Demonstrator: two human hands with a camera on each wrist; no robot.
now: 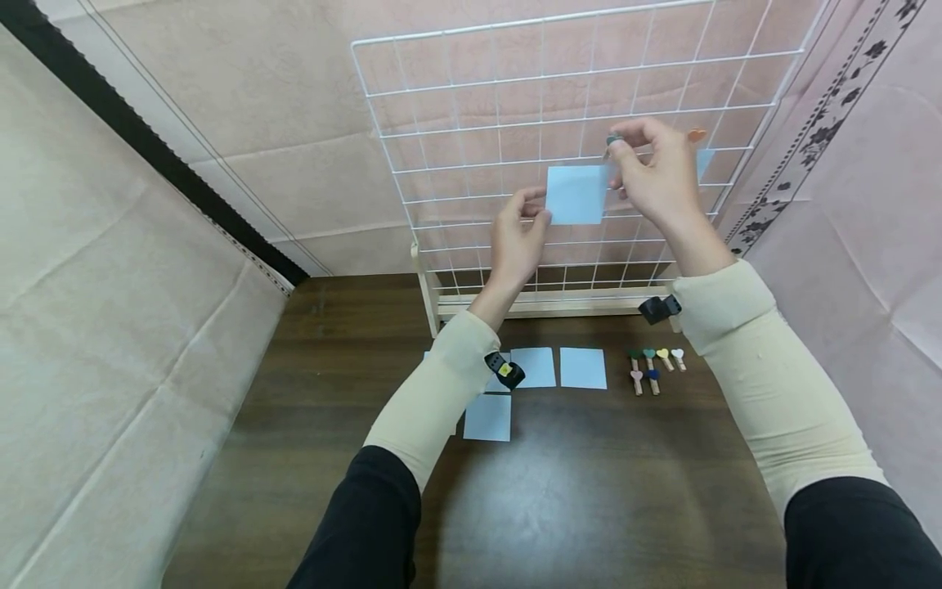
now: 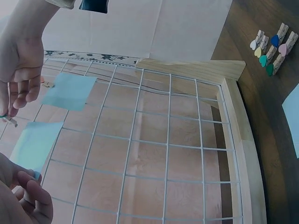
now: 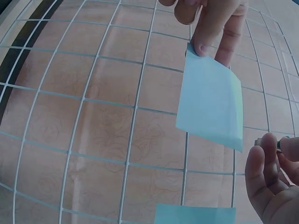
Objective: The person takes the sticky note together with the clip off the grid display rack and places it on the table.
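My left hand (image 1: 518, 237) pinches a light blue square of paper (image 1: 576, 195) by its edge, in front of the white wire grid (image 1: 471, 128). In the right wrist view, the left thumb lies over a corner of this paper (image 3: 210, 98). Just right of the paper, my right hand (image 1: 655, 168) holds a small wooden clothespin with a green top (image 1: 613, 141) between thumb and fingers. Another blue paper (image 2: 70, 91) hangs on the grid near an orange-topped clothespin (image 2: 46, 83), partly hidden behind the right hand in the head view.
More blue papers (image 1: 584, 368) lie on the dark wooden table (image 1: 589, 499), some partly hidden under my left forearm. Several clothespins with coloured hearts (image 1: 664, 357) lie to their right. A pale wooden base (image 1: 545, 307) supports the grid. Fabric walls (image 1: 868, 221) stand around the table.
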